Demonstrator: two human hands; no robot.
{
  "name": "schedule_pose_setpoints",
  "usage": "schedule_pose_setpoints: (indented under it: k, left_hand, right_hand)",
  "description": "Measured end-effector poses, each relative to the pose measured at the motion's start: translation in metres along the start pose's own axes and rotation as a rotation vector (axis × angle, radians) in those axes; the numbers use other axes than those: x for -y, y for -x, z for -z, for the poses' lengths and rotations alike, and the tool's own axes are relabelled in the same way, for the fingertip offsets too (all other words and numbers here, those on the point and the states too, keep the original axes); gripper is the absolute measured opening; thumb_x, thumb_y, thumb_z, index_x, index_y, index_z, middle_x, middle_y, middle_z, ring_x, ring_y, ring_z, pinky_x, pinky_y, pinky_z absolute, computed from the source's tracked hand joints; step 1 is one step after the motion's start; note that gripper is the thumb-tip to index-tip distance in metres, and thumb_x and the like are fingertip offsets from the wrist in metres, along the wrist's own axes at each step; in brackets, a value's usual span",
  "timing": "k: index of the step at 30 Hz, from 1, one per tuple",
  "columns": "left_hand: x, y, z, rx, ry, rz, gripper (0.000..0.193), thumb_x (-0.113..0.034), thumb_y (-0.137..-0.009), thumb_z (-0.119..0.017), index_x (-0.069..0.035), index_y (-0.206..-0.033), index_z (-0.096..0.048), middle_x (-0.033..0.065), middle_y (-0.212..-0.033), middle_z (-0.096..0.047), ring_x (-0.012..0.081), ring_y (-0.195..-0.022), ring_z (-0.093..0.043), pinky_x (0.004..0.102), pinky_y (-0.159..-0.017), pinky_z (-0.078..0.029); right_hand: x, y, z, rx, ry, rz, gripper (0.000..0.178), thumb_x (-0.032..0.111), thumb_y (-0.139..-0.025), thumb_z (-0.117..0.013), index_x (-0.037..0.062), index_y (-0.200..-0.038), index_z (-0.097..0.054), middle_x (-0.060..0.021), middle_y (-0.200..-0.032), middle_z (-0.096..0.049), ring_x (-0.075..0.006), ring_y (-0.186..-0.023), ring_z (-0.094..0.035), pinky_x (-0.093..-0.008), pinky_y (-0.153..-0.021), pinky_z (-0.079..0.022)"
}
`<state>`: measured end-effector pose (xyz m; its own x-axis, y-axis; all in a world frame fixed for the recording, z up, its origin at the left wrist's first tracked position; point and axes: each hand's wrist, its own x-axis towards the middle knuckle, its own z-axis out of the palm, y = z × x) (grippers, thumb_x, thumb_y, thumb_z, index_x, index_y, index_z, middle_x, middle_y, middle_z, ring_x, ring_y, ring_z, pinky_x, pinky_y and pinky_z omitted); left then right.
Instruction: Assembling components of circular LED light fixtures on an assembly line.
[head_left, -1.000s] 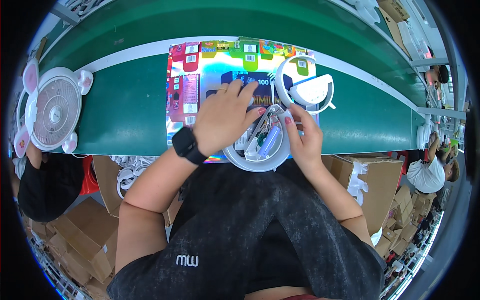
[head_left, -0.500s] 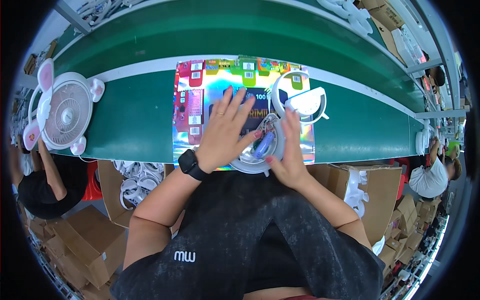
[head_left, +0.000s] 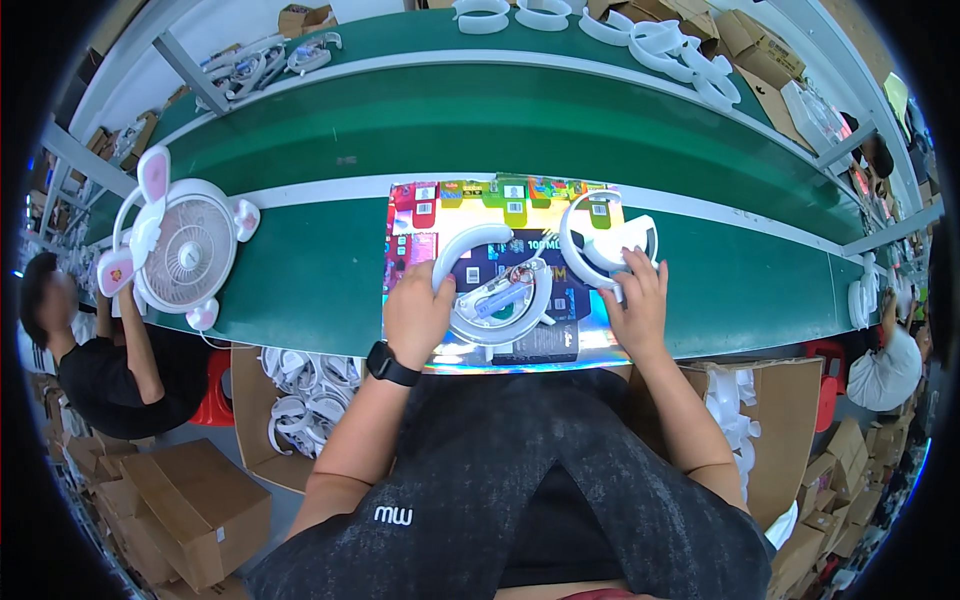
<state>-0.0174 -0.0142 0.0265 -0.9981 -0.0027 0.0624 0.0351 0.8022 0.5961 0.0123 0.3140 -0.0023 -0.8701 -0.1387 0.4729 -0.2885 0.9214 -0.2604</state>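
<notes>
On the shiny printed sheet (head_left: 480, 213) atop the green surface (head_left: 310, 270), your left hand (head_left: 418, 315) curls its fingers round the left side of an open white ring housing (head_left: 508, 333) exposing a purple cylinder (head_left: 503, 298); your right hand (head_left: 640, 305) grasps a second white ring (head_left: 566, 240) by its lower edge.

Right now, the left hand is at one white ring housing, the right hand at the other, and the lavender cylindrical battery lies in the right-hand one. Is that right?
Not quite: the head view shows the lavender cylindrical battery in the left-hand ring housing, not the right-hand ring housing. The left hand and right hand are placed as you say.
</notes>
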Motion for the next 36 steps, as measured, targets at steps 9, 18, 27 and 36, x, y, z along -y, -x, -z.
schedule_pose_setpoints:
  k: [9,18,27,36]
  left_hand:
    - [-0.006,-0.01,0.005,-0.141,0.4,0.092,0.035,-0.027,-0.091,-0.059,0.002,-0.112,-0.057,0.0214,-0.09,-0.068,0.0399,-0.084,-0.066,0.0469,-0.074,-0.05]
    - [0.016,-0.019,0.0,0.242,1.295,0.408,0.07,-0.06,-0.099,-0.039,-0.003,-0.14,-0.042,0.0146,-0.111,-0.066,0.0194,-0.095,-0.069,0.0288,-0.075,-0.058]
    - [0.006,-0.012,-0.011,0.041,1.419,0.347,0.065,0.004,-0.078,-0.063,0.007,-0.138,-0.038,0.0175,-0.12,-0.06,0.023,-0.108,-0.062,0.0326,-0.09,-0.052]
    - [-0.001,-0.006,-0.004,0.018,1.394,0.258,0.063,0.006,-0.079,-0.061,0.003,-0.138,-0.039,0.0145,-0.122,-0.059,0.0212,-0.111,-0.061,0.0322,-0.094,-0.051]
  right_hand:
    - [0.06,-0.034,0.024,-0.329,-0.505,0.108,0.034,0.006,-0.073,-0.078,0.0044,-0.096,-0.053,-0.0191,-0.129,-0.057,-0.04,-0.122,-0.054,-0.0522,-0.102,-0.041]
    - [0.109,-0.029,-0.023,0.018,-0.359,0.409,0.038,0.022,-0.08,-0.074,0.0097,-0.112,-0.058,-0.0136,-0.138,-0.052,-0.0361,-0.135,-0.04,-0.0618,-0.112,-0.022]
    - [0.091,-0.02,-0.042,-0.148,-0.611,0.191,0.084,0.061,-0.09,-0.055,0.0066,-0.147,-0.027,-0.0288,-0.156,-0.015,-0.0471,-0.144,-0.019,-0.0538,-0.116,-0.018]
    - [0.089,-0.023,-0.047,-0.104,-0.794,0.067,0.087,0.061,-0.09,-0.055,0.0026,-0.147,-0.028,-0.0281,-0.155,-0.019,-0.0415,-0.144,-0.024,-0.0458,-0.115,-0.026]
